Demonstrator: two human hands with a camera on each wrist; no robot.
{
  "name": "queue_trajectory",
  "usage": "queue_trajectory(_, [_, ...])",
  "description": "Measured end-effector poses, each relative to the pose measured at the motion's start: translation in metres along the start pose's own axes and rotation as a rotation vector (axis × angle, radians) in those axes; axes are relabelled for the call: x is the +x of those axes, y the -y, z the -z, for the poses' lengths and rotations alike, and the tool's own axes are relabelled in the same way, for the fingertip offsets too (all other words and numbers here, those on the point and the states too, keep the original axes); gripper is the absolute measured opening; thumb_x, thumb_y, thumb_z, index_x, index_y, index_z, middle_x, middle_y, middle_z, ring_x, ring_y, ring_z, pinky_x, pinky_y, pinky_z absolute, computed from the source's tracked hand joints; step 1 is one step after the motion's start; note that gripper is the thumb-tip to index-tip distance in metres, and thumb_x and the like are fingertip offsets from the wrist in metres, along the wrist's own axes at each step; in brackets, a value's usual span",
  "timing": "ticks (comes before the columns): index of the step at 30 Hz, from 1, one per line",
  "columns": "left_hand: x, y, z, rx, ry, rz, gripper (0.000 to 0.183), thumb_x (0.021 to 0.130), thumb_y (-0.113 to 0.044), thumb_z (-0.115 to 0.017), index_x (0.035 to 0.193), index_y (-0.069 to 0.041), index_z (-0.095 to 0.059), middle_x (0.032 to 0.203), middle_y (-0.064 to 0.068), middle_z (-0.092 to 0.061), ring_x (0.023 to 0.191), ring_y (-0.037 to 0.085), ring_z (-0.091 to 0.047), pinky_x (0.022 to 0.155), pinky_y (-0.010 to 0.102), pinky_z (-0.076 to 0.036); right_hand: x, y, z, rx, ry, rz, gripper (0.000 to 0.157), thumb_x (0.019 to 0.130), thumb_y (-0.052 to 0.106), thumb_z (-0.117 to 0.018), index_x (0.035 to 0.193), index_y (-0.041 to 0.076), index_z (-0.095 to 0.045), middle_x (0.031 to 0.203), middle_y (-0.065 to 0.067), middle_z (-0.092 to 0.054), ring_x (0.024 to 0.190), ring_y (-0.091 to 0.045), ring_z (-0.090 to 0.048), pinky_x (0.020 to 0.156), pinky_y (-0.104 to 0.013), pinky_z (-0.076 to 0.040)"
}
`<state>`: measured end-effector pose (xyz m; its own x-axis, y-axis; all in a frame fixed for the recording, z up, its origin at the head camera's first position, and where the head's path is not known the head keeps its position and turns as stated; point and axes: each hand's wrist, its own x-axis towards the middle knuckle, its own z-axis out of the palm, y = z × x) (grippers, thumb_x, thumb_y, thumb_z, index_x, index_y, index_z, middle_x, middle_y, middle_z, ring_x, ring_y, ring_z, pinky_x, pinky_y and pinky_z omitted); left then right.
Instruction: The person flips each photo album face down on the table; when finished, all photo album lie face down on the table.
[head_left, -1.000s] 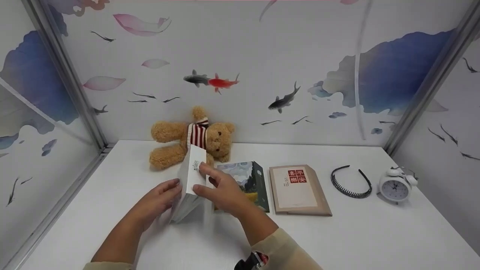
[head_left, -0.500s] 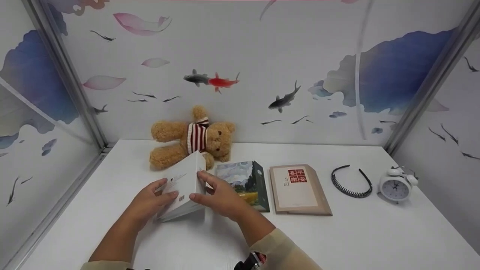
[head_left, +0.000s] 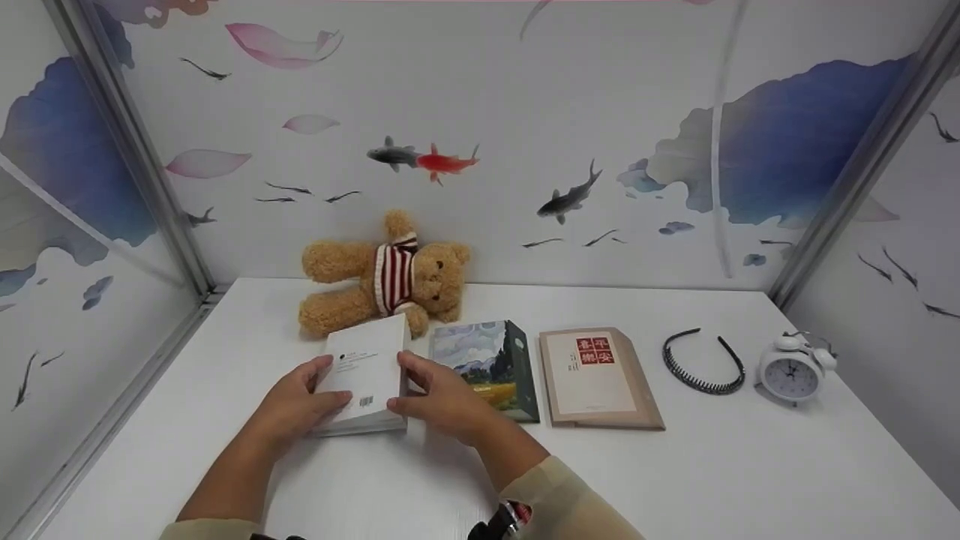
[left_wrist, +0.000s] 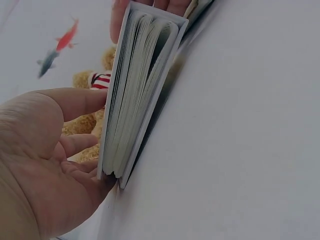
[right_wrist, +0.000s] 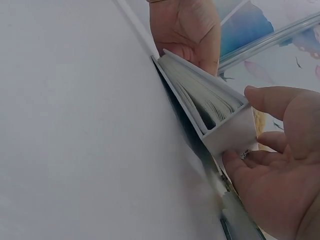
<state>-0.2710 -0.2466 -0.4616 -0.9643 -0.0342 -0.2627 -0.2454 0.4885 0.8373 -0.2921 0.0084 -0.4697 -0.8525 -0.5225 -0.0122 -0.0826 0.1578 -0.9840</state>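
A thick white hardcover book (head_left: 371,375), a barcode on its upward-facing cover, lies nearly flat just over or on the table. My left hand (head_left: 289,405) holds its left side, thumb on the upper cover and fingers at the page edge. Across from it, my right hand (head_left: 450,401) grips the spine side, the thumb at the cover's edge. In the left wrist view the pages (left_wrist: 145,95) show between the covers, slightly fanned. The right wrist view shows the blank end of the spine (right_wrist: 232,132) between thumb and fingers. Whether the underside fully touches the table is unclear.
Right of the white book lies a book with a painted landscape cover (head_left: 487,367). Farther right are a brown-and-cream book or folder (head_left: 592,382), a black headband (head_left: 705,386) and a white alarm clock (head_left: 789,375). A teddy bear (head_left: 394,277) lies behind, against the back wall.
The white book has tipped from standing steeply, spine toward the right hand, down to nearly flat with its barcode cover up. Both hands turned and lowered with it, keeping their hold.
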Motion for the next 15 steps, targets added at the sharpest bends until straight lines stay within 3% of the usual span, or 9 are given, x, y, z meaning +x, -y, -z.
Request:
queue_trajectory(6, [0.0009,0.0000,0.0011,0.000,0.000,-0.012,0.091,0.096,-0.026,-0.079,0.171,-0.014,-0.028,0.181,0.017,-0.014,0.169,0.041,-0.007,0.135,0.062,-0.011,-0.0011,0.0005,-0.0011,-0.033,-0.021,-0.035,0.072,0.097,0.012,-0.079,0.162,0.011,-0.047,0.178,-0.006,-0.030,0.163,-0.031,-0.035,0.132,-0.046,-0.032])
queue_trajectory(15, [0.0002,0.0004,0.0016,-0.007,0.025,-0.021,0.087,0.099,-0.025,-0.076,0.171,-0.017,-0.028,0.181,0.015,-0.012,0.169,0.039,-0.006,0.136,0.061,-0.010,-0.0022,0.0031,-0.0021,-0.084,-0.031,-0.058,0.072,0.098,0.012,-0.077,0.163,0.010,-0.046,0.178,-0.005,-0.029,0.163,-0.031,-0.034,0.134,-0.047,-0.029])
